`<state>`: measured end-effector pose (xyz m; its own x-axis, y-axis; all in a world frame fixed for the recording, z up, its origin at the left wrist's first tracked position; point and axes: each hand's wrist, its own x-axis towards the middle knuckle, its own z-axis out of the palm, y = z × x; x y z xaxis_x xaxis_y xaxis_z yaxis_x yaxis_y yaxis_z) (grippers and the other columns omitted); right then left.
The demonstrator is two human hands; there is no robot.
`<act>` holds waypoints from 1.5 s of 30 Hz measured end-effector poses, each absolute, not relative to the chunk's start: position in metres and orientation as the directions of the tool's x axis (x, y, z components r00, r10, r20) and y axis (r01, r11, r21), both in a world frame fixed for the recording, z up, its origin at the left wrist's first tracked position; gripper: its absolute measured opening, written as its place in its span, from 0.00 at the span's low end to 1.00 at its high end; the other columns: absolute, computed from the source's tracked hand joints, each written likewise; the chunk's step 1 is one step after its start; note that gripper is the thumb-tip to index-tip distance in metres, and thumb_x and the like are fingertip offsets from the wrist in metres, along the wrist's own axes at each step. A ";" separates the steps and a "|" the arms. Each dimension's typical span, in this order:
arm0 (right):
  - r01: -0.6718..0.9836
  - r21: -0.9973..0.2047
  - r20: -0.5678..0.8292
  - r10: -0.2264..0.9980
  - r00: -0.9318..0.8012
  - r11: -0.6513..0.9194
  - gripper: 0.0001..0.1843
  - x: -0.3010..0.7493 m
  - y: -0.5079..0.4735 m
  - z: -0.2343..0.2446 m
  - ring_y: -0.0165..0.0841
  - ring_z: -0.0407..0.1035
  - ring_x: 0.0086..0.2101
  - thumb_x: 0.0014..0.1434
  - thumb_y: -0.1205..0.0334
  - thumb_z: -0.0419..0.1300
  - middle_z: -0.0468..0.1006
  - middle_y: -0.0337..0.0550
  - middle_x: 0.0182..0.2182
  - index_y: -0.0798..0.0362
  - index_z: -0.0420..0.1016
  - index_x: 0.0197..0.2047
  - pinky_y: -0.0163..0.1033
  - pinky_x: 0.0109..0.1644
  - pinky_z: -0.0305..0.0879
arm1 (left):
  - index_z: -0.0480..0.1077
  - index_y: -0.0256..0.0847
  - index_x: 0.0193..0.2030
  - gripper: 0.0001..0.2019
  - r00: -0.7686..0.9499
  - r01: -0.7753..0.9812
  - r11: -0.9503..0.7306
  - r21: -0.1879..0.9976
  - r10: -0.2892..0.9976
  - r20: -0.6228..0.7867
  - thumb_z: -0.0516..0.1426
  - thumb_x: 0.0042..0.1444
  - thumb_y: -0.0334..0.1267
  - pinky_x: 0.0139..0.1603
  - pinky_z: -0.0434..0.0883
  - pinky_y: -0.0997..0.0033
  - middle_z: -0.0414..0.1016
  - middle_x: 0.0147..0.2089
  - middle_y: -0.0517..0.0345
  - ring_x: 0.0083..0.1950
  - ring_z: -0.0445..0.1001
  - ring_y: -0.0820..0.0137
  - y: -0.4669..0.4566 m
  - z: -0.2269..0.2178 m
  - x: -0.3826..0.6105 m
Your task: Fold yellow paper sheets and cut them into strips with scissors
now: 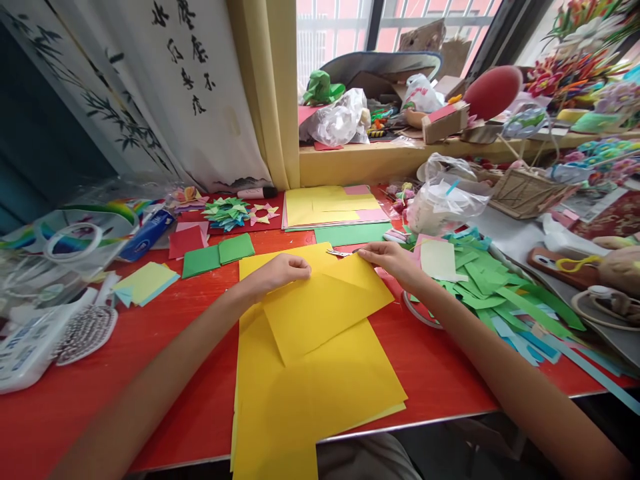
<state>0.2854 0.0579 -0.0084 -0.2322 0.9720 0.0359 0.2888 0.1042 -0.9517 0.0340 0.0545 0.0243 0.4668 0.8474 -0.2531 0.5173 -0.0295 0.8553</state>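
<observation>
A smaller yellow sheet of paper (325, 310) is held up at a slant, its top edge spanning between my two hands. My left hand (287, 273) is closed in a pinch at the sheet's upper left edge. At the upper right, my right hand (389, 260) pinches the same sheet between thumb and fingers. Just beyond the sheet, beside my right fingertips, the metal blades of what look like scissors (340, 253) show; their handles are hidden. Larger yellow sheets (320, 393) lie stacked underneath, reaching past the table's front edge.
Green squares (201, 261), red squares (187, 241) and yellow-blue squares (146, 284) lie to the left, near folded paper stars (230, 212). More paper (330, 205) is stacked at the back. Green and blue scraps (495, 280) pile up right, beside a roll of tape (423, 317).
</observation>
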 end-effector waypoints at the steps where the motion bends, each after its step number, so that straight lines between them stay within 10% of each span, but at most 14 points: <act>1: 0.297 -0.948 0.050 0.973 -0.225 0.117 0.17 0.289 0.060 -0.008 0.28 0.59 0.26 0.51 0.49 0.56 0.66 0.38 0.24 0.57 0.70 0.28 0.35 0.30 0.54 | 0.65 0.40 0.25 0.07 0.464 0.516 -0.035 0.856 0.851 -0.245 0.54 0.43 0.41 0.27 0.53 0.75 0.62 0.26 0.65 0.27 0.58 0.75 0.055 0.025 0.034; 32: 0.646 -0.730 0.194 0.974 -0.117 0.223 0.19 0.325 0.079 -0.013 0.30 0.61 0.25 0.51 0.47 0.52 0.67 0.41 0.23 0.56 0.71 0.26 0.32 0.23 0.56 | 0.67 0.39 0.22 0.04 0.527 0.564 -0.094 0.821 0.806 -0.270 0.54 0.40 0.37 0.34 0.60 0.71 0.65 0.24 0.61 0.31 0.63 0.71 0.073 0.045 0.002; 39: 0.743 -0.646 0.290 0.957 0.025 0.177 0.18 0.355 0.085 -0.013 0.33 0.63 0.26 0.51 0.50 0.52 0.72 0.44 0.26 0.57 0.74 0.30 0.35 0.27 0.55 | 0.65 0.38 0.29 0.07 0.460 0.701 -0.214 0.681 0.865 -0.201 0.49 0.47 0.37 0.36 0.60 0.72 0.67 0.31 0.58 0.35 0.63 0.70 0.082 0.065 -0.032; 45: 0.766 -0.600 0.162 0.973 -0.164 0.229 0.20 0.341 0.077 -0.004 0.29 0.59 0.22 0.53 0.47 0.50 0.71 0.42 0.25 0.55 0.73 0.32 0.33 0.23 0.51 | 0.66 0.40 0.41 0.20 0.526 0.850 -0.421 0.316 0.692 -0.494 0.58 0.39 0.44 0.37 0.63 0.71 0.67 0.45 0.52 0.41 0.67 0.63 0.046 0.060 -0.007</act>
<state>0.3415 0.0770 -0.0045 -0.1635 0.9732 0.1620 0.7665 0.2287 -0.6002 -0.0070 0.0459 0.0596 0.5263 0.6918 -0.4943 0.8502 -0.4208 0.3162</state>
